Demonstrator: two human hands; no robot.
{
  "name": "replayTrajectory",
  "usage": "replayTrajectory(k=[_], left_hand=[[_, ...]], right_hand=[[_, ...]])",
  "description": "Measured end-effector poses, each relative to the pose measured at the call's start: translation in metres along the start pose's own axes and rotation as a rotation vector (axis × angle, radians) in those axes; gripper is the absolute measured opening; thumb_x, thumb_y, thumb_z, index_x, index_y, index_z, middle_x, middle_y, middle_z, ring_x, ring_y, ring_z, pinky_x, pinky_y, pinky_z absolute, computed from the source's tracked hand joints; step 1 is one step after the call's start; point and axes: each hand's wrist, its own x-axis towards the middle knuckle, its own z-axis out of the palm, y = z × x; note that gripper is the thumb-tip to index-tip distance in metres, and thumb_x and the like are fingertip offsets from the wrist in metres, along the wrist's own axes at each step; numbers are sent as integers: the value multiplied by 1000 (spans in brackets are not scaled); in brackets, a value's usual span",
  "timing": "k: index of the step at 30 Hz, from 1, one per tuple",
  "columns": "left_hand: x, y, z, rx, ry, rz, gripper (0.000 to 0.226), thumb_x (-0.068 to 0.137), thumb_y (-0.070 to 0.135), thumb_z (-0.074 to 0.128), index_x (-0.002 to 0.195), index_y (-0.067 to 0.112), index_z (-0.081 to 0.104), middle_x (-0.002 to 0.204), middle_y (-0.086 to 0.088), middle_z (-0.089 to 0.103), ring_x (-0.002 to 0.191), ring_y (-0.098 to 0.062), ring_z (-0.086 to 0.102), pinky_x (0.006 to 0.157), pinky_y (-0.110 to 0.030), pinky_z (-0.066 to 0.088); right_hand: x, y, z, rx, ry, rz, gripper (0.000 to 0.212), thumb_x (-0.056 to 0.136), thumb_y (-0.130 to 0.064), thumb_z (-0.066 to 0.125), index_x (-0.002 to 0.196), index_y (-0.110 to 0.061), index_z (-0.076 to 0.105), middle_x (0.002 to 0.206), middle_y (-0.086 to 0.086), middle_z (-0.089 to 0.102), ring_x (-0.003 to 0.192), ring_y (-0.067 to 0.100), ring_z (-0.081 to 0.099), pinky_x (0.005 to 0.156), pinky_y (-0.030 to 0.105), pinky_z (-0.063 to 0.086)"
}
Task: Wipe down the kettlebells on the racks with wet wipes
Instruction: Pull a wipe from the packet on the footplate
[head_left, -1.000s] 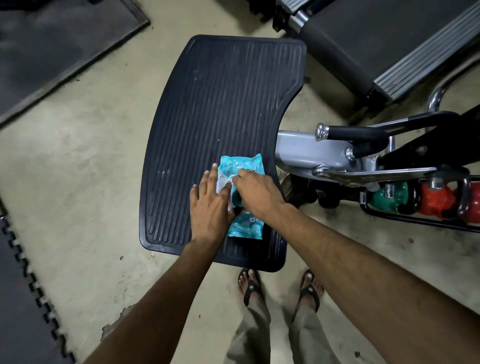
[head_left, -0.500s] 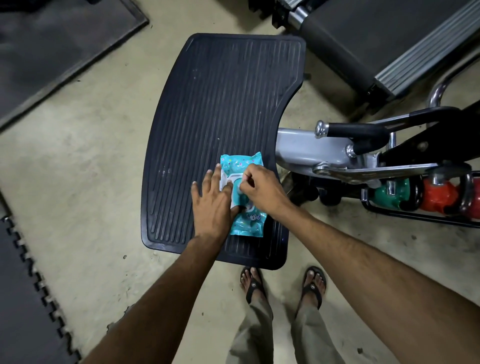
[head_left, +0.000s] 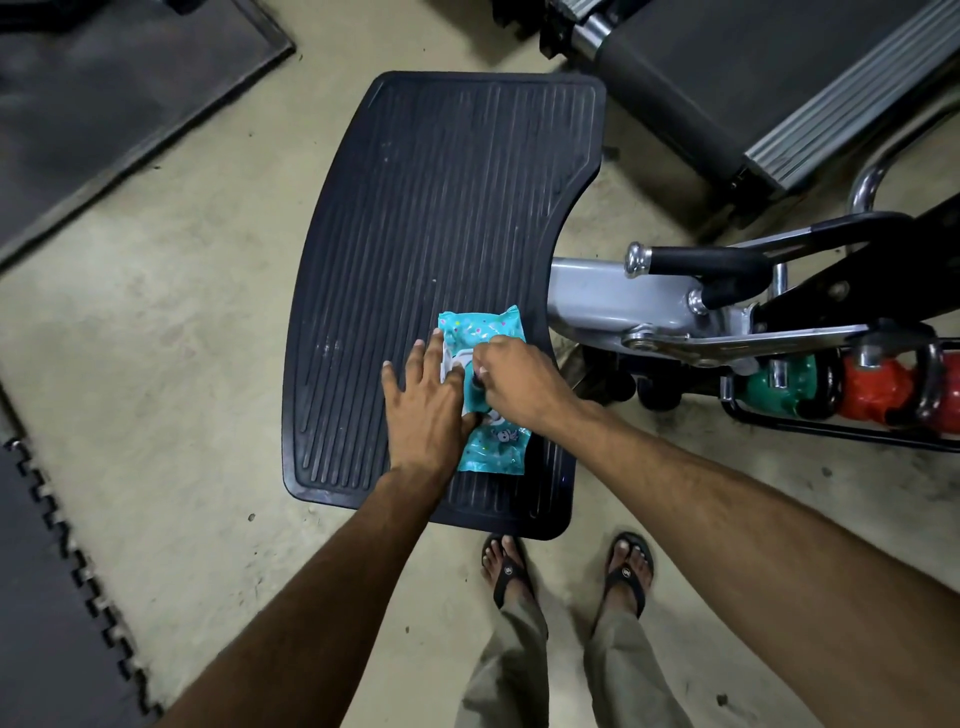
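Wet wipes pack stays by the right edge of the platform under your flat left grip, while your right grip has curled tighter, pinching its white flap.

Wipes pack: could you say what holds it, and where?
Left hand presses flat on the wipes pack, left side; right hand pinches at its middle opening.

Forearms: bare forearms up to the frame's edge.
Hands: left hand and right hand, ungloved, with short pale nails.
Trousers: loose khaki-grey fabric trousers, creased at the hems.
Footwear: black thong sandals, each with a small round pale emblem on its strap.
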Motion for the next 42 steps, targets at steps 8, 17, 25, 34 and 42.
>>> replayTrajectory(k=[8,17,25,34,42], left_hand=[[4,2,3,39,18,25,72,93,62,60,150,21,45,172,-8,9,158,-29,10,123,-62,9],[3,2,2,58,4,29,69,95,58,60,151,21,43,172,-9,5,159,-30,6,124,-64,7],[2,4,-3,79,-19,38,69,96,60,57,152,21,41,172,-10,4,159,-31,5,124,-65,6],[-11,5,-9,-29,17,76,77,93,55,64,156,21,34,169,-16,16,151,-34,28,125,-56,15],[-67,32,-79,-847,306,19,49,89,16,78,135,16,61,141,-4,62,126,-25,61,108,-44,49]], right_hand=[[-11,4,15,332,137,129,20,89,-4,61,80,-21,57,94,4,67,90,28,64,80,42,52],[-20,1,13,571,233,182,14,96,-14,61,83,-18,58,81,0,64,76,23,66,71,49,56],[-38,-12,-15,806,284,227,15,103,-25,54,89,-21,55,95,2,67,86,16,63,77,43,57],[-61,-38,-115,1221,433,167,20,86,-31,48,80,-12,49,84,7,54,83,21,53,80,47,49],[-134,-33,-170,1521,553,359,23,97,-16,44,77,-14,54,77,7,74,79,29,71,72,46,61]])
